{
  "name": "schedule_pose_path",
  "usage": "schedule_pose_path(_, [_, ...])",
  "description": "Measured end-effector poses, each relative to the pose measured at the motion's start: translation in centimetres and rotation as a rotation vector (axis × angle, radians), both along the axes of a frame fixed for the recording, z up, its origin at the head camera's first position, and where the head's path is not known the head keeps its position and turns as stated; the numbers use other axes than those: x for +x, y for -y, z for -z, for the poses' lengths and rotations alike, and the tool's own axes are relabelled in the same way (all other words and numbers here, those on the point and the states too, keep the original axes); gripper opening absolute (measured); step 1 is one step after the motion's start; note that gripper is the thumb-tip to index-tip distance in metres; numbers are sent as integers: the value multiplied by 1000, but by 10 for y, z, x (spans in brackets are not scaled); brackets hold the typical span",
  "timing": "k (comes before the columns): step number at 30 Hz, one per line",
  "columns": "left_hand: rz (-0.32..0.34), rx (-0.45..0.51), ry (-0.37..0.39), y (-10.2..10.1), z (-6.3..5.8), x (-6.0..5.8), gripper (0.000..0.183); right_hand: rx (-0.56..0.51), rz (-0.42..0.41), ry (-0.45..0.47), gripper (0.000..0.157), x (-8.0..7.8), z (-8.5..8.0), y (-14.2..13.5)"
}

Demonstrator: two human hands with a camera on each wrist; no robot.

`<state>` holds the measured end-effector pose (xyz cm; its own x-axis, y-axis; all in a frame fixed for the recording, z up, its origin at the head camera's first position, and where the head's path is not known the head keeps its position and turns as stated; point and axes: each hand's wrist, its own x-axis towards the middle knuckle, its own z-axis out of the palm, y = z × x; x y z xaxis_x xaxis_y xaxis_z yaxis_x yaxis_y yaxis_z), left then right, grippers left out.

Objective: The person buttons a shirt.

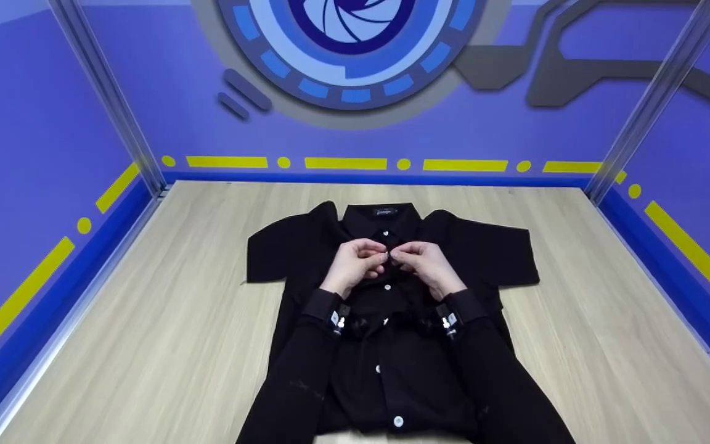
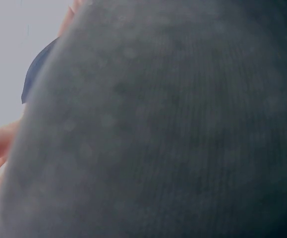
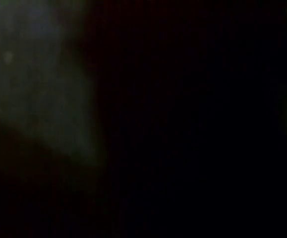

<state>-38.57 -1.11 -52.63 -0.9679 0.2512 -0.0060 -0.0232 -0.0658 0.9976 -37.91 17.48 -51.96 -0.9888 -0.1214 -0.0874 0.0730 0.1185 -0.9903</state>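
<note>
While a purple-blue left wall [image 1: 16,123] with yellow marks stands at the far left, the pale wood-grain surface [image 1: 145,320] beside it carries a black short-sleeved shirt [image 1: 410,351], laid front up in the middle, its collar [image 1: 361,222] toward the back wall [image 1: 306,135]. One sleeve [image 1: 272,253] spreads out on the left; next comes the person's left hand [image 1: 355,265], its grip narrow, thumb and fingers pinching the shirt front below the collar. White buttons [image 1: 387,287] run down the centre. Just beside, the right hand [image 1: 429,265] faces it, its grip likewise pinching the front. Beyond lie the other sleeve [image 1: 515,253], more surface and a right wall [image 1: 700,179]. Blurred dark material fills most of the left wrist view; the right wrist view is too dark to read.
</note>
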Motion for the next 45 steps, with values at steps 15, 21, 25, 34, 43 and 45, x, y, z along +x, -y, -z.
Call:
schedule_pose_path(15, [-49,-32,-25,-2,0,2,19,-24,-3,52,23,1,-3,-2])
schedule_pose_path(21, [-47,-73,-14,-3,-1,3,15,-14,-20,63,20,1,-5,-3])
schedule_pose_path(25, [-54,-56,12,-3,-3,4,21,-4,-20,61,16,2,-7,-2])
schedule_pose_path(34, [-79,-45,16,-4,-2,5,25,21,-37,48,15,2,-7,0])
schedule_pose_path(43, [-91,-86,26,-5,-3,5,19,-3,-59,49,19,1,-4,-4])
schedule_pose_path(45, [-96,-107,25,-5,-3,5,19,-6,-70,54,21,2,-7,-4])
